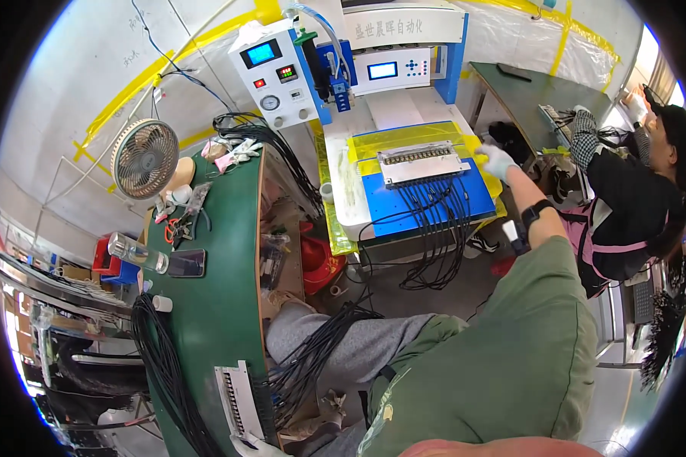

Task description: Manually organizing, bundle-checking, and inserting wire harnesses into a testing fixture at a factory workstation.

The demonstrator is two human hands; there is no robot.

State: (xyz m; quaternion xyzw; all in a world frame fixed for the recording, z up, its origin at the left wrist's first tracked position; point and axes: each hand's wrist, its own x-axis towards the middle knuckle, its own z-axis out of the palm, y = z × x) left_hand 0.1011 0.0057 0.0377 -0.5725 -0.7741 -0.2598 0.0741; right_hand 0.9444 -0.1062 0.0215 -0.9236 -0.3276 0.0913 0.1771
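At the lower edge, my left hand (256, 446) in a white glove is closed on the near end of a white slotted housing (238, 400). Black cables run from its side over my lap, and a row of small square pockets lines it. My right hand (498, 162), also gloved, reaches out to the right side of the machine bed, fingers apart and nothing seen in them. Beside it, a second white housing (425, 162) lies on the blue plate (381, 199), pockets facing up. Its black cables (438, 228) hang over the front edge.
The dispensing machine (273, 76) has a syringe (312, 65) above the bed. On the green table (217, 305) are a fan (145, 158), a glass bottle (137, 253), a phone (187, 263), pliers and a cable bundle (168, 373). A co-worker (633, 190) sits at the right.
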